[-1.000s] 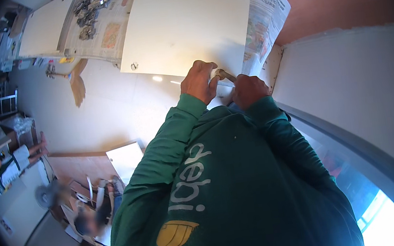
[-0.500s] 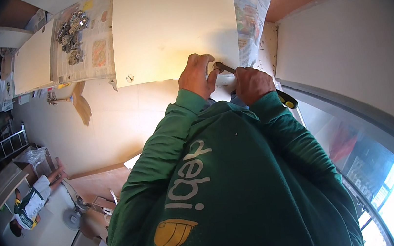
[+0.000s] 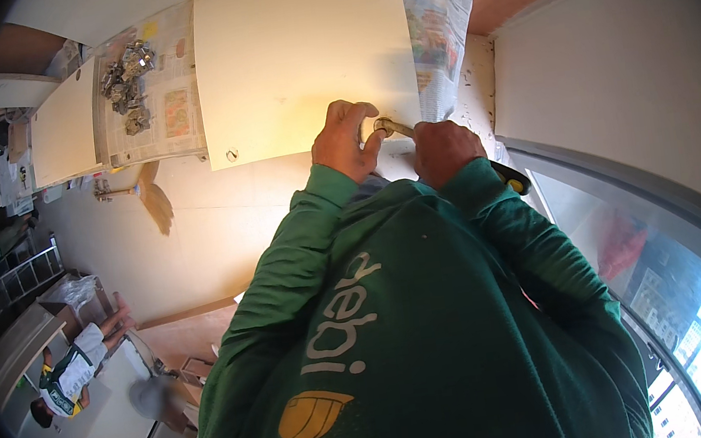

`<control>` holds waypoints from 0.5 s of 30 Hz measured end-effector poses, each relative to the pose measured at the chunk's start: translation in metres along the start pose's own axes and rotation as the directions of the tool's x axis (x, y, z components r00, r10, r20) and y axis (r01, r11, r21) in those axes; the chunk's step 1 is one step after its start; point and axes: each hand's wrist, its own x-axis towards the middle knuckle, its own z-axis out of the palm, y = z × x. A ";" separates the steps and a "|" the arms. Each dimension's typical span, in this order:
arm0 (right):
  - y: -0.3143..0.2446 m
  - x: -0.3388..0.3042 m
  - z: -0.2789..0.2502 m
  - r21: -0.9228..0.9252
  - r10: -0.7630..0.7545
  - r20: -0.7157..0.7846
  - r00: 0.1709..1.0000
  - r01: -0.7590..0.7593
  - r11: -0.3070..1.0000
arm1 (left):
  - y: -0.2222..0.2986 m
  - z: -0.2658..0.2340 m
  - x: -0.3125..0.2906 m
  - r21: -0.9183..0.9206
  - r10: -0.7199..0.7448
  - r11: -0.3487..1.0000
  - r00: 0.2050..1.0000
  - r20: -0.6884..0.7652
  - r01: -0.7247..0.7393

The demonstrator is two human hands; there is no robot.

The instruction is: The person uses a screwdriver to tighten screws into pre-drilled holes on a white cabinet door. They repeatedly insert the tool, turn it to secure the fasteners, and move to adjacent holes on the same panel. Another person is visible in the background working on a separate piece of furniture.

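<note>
A pale rectangular panel lies ahead of me, with a round hole near its front left corner. My left hand rests at the panel's front edge, towards its right corner, thumb and fingers curved but apart. Beside the thumb is a round, ring-like spot in the panel. My right hand is closed round a hand tool with a metal shaft and a black-and-yellow grip. The shaft's tip meets the ring-like spot; its exact shape is hidden.
Several metal hinges lie heaped on newspaper left of the panel. Another pale panel is beyond them. More newspaper sticks out on the right. A brush lies on the floor. A person is at the far left.
The tool's shaft has tilted slightly and its tip has shifted at the ring-like spot. Both hands keep nearly the same places. The view has shifted a little.
</note>
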 end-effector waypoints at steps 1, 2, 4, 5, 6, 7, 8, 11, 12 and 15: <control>-0.001 0.002 0.001 0.005 0.005 -0.005 1.000 -0.005 1.000 | 0.000 0.001 -0.001 0.005 0.001 1.000 1.000 -0.010 -0.001; -0.002 0.003 0.002 0.011 0.011 -0.010 1.000 -0.010 1.000 | 0.000 0.001 -0.002 0.010 0.003 1.000 1.000 -0.021 -0.003; 0.001 0.007 0.007 0.022 0.004 -0.037 0.999 -0.003 1.000 | 0.000 0.003 -0.003 0.031 0.008 0.999 0.999 -0.043 -0.007; 0.007 0.010 0.015 0.027 -0.008 -0.059 0.998 0.009 1.000 | 0.001 0.004 -0.003 0.047 0.012 0.999 0.998 -0.055 -0.009; 0.012 0.011 0.019 0.033 -0.019 -0.081 0.997 0.021 0.999 | 0.001 0.006 -0.003 0.064 0.016 0.998 0.998 -0.067 -0.012; 0.015 0.010 0.018 0.068 -0.026 -0.081 0.996 0.032 0.997 | 0.001 0.008 -0.004 0.077 0.021 0.997 0.996 -0.082 -0.015; 0.017 0.010 0.018 0.104 -0.033 -0.081 0.996 0.041 0.994 | 0.001 0.010 -0.005 0.090 0.026 0.996 0.995 -0.098 -0.017; 0.024 0.009 0.025 0.174 -0.050 -0.141 0.989 0.074 0.982 | 0.000 0.015 -0.005 0.117 0.025 0.993 0.993 -0.114 -0.012; 0.026 0.009 0.029 0.190 -0.053 -0.171 0.984 0.086 0.978 | 0.000 0.016 -0.005 0.124 0.022 0.992 0.993 -0.115 -0.008; 0.030 0.008 0.032 0.221 -0.049 -0.182 0.982 0.090 0.971 | 0.002 0.020 -0.001 0.134 0.050 0.991 0.988 -0.145 -0.031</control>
